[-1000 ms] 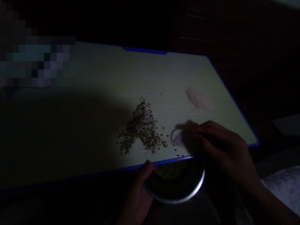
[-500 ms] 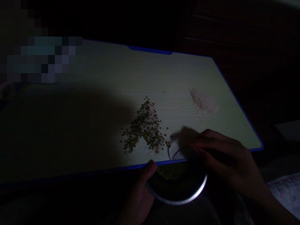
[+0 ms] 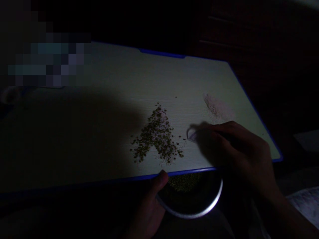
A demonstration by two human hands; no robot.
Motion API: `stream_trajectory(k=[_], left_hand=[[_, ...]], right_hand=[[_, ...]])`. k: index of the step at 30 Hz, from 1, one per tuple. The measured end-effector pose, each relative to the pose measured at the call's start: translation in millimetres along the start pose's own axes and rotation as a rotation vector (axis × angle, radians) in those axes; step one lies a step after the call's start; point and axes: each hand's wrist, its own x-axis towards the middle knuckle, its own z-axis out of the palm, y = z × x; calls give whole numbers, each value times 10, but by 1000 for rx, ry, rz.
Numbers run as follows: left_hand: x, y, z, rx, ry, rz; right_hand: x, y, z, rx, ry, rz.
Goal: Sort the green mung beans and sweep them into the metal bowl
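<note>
A metal bowl [image 3: 191,212] under the board's [image 3: 159,79] near edge contains green beans [image 3: 184,182]. The left hand [image 3: 156,205] grips the bowl's left side. The right hand [image 3: 249,152] pinches a small clear scoop [image 3: 192,135] over the board, just right of the bean-and-grain pile [image 3: 158,136].

pale matt tabletop [image 3: 119,76] with faint wood-like grain, smooth blue edging [image 3: 191,172], shiny metal-looking bowl rim [image 3: 199,214]

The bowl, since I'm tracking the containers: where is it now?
In the head view, the bowl is low, just right of center, partly hidden by the board's near blue edge, with the left hand at its left side.
</note>
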Motion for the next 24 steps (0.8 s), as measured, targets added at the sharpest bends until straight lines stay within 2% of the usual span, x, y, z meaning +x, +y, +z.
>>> stream_trajectory(k=[5,9,12,17,24], left_hand=[[-7,14,-2,-4,14,-17],[-3,-1,-22,-20,-26,2],[-10,-15,-23,-43,-58,29],[-42,5,11,-1,-36,49],[-29,-7,3,-17,-50,33]], right_hand=[[246,-24,77,0,1,-102],[413,-27,127,36,-97,-180],[409,-52,102,79,-202,-150],[216,-75,-43,99,-298,-81],[-135,12,-226,65,-75,46]])
